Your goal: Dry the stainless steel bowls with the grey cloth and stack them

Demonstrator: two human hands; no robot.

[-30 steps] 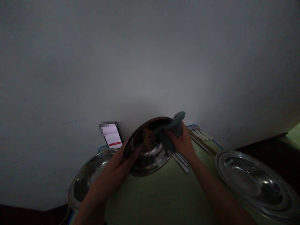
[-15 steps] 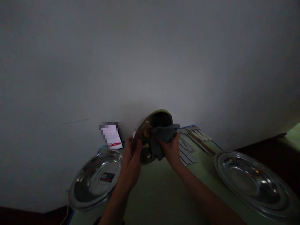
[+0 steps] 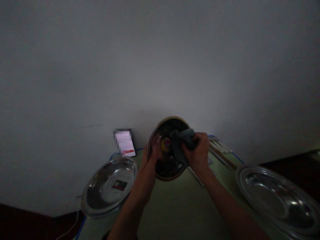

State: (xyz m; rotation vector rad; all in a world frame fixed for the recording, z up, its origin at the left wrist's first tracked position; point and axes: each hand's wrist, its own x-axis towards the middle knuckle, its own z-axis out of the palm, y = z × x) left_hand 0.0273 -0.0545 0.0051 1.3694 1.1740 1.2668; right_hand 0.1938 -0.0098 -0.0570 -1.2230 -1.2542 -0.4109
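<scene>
A shiny metal bowl (image 3: 166,168) is held up above the table, tilted so that its inside faces me. A round yellow and red sticker (image 3: 166,144) shows on its bottom. My left hand (image 3: 149,163) grips the bowl's left rim, thumb on the inside. In my right hand (image 3: 198,153) a grey cloth (image 3: 180,146) is bunched between the fingers, and it lies against the right part of the bowl's inside. The palm side of my right hand is hidden.
On the green table (image 3: 172,210), a metal basin (image 3: 100,200) with a dark label stands left and an oval metal tray (image 3: 265,196) right. Chopsticks (image 3: 222,155) and white-handled cutlery (image 3: 221,145) lie behind. A phone (image 3: 126,143) leans on the wall (image 3: 160,66).
The bowl has turned to face me more fully, baring the sticker. My right hand has drawn the cloth away from the bowl's middle toward its right side. The view has shifted slightly.
</scene>
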